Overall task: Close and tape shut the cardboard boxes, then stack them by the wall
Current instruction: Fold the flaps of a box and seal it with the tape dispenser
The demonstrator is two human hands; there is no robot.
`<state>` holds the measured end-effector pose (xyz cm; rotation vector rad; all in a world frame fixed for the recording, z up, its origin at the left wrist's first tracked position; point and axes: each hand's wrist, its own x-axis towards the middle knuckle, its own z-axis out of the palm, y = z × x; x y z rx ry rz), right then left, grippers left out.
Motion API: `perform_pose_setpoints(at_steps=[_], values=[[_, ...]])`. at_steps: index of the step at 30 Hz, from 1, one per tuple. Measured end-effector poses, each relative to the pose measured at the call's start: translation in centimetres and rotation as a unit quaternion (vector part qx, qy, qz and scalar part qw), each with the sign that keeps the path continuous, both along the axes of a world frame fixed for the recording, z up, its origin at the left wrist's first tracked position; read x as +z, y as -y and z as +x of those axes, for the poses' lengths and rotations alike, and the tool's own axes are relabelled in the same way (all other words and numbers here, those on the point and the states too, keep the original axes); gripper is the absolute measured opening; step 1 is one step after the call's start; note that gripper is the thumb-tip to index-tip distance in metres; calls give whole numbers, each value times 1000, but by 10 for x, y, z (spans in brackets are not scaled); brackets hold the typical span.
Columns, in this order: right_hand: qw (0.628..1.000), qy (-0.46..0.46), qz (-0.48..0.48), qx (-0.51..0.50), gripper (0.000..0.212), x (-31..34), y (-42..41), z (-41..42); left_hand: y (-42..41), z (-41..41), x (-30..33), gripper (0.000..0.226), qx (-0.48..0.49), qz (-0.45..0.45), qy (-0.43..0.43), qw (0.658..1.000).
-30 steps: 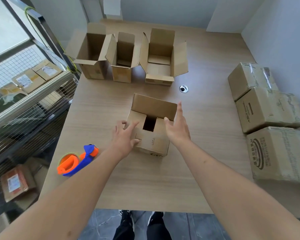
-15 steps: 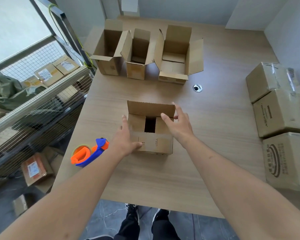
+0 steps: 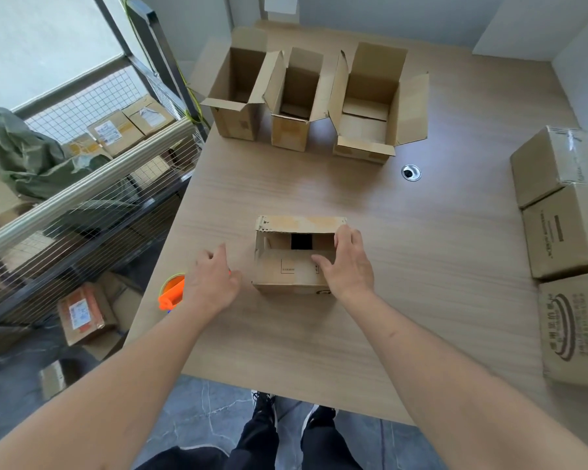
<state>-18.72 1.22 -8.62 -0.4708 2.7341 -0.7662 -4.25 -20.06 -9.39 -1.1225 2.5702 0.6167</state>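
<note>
Head view: a small box (image 3: 294,256) is seen near the middle of the table (image 3: 421,266), its near flap folded flat, its far flap tilted partly down, and a dark gap left between the two inner flaps; nothing can be made out inside.

Three open boxes (image 3: 306,100) are ranged in a row at the far edge, flaps up; only bare cardboard is visible inside them. Three shut boxes (image 3: 564,232) are lined along the right wall.

The right hand (image 3: 348,262) is laid on the small box's right end, fingers bent over the far flap, thumb on the near flap. The left hand (image 3: 213,281) is held off the box, just left of it, fingers loosely curled over the tape gun (image 3: 172,293); contact cannot be told.

Against half a second ago: the left hand is no longer on the box's left corner and now covers the gun, and the far flap, then upright, is lowered.

The gun is mostly hidden by the left hand, only its orange end showing. The shut boxes are cut off at the right edge.
</note>
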Motion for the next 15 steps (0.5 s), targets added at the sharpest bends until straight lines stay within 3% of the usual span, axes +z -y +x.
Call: perform_pose_setpoints(at_steps=[4, 9, 12, 15], values=[[1000, -1, 22, 7, 48, -5, 9, 1, 21, 20, -17, 53, 66, -4, 105, 992], [988, -47, 132, 68, 51, -11, 14, -1, 35, 44, -39, 91, 35, -54, 159, 985], [986, -40, 115, 115, 48, -18, 15, -2, 41, 56, -45, 86, 19, -64, 163, 984], [992, -18, 76, 98, 40, -21, 14, 1, 45, 61, -47, 87, 3, -41, 127, 991]])
